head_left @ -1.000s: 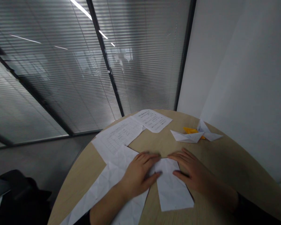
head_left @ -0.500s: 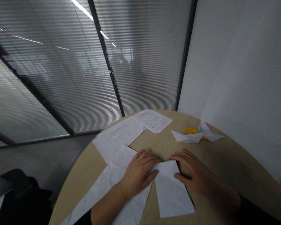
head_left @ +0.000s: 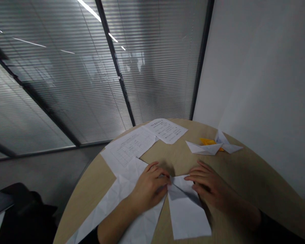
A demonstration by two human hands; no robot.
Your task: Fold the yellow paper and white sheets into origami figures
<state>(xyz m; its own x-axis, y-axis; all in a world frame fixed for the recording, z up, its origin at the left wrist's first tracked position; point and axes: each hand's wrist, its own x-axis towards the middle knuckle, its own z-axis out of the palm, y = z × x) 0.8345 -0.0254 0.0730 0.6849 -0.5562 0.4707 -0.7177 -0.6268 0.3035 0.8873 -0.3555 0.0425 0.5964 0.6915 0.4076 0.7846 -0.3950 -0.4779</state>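
A white folded paper (head_left: 189,223) lies on the near part of the round wooden table (head_left: 94,186), between the two hands, with its narrow end pointing away from the person. A flap at its upper part stands a little raised, its slanting edge casting a shadow across the layer below. The left hand (head_left: 151,186) has its fingers drawn together with the thumb, pinching the upper left corner of the flap. The right hand (head_left: 209,183) is curved over the upper right edge, fingertips touching the paper; whether its thumb and fingers grip the edge, I cannot tell.

Beyond the right hand, near the far right rim, sits a group of folded pieces: a boat-shaped white piece (head_left: 204,149) in front, a yellow piece (head_left: 207,141) partly hidden behind it, and a second white piece (head_left: 227,146) on the right with a raised point. Whether the yellow one rests inside a fold or only beside it is unclear.

To the left, a large creased white sheet (head_left: 127,186) lies flat, partly covered by the left hand and forearm. Its far corner meets a sheet printed with a grid (head_left: 128,149), which touches a sheet of printed text (head_left: 166,131) by the far rim. Behind the table are a glass partition with blinds (head_left: 165,91) and a pale wall (head_left: 259,78)
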